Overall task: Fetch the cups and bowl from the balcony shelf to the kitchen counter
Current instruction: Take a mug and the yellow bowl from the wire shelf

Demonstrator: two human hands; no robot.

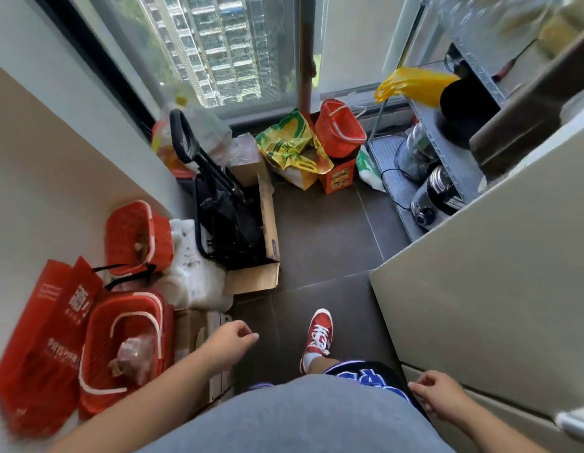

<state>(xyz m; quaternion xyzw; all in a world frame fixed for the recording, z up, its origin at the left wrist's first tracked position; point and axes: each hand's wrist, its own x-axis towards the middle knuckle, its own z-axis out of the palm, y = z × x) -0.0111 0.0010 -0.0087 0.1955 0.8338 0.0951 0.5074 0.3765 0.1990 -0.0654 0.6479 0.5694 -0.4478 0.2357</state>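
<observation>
I stand on a narrow balcony looking down. My left hand (230, 341) hangs low at centre left, fingers loosely curled, holding nothing. My right hand (439, 395) is at the lower right beside a pale cabinet, fingers loosely apart and empty. A grey metal shelf (454, 148) stands at the right, partly hidden behind that cabinet. On it I see a black pot (467, 106), metal kitchen appliances (437, 191) and a yellow plastic bag (414, 83). No cups or bowl can be made out; the upper shelf is blurred.
A tall pale cabinet (480, 305) fills the right. Red baskets (127, 344), a red paper bag (42, 341), a cardboard box with a black folded trolley (231, 220), a yellow-green sack (293, 148) and a red bucket (341, 129) crowd the left and far floor. Dark floor tiles (326, 237) run down the middle.
</observation>
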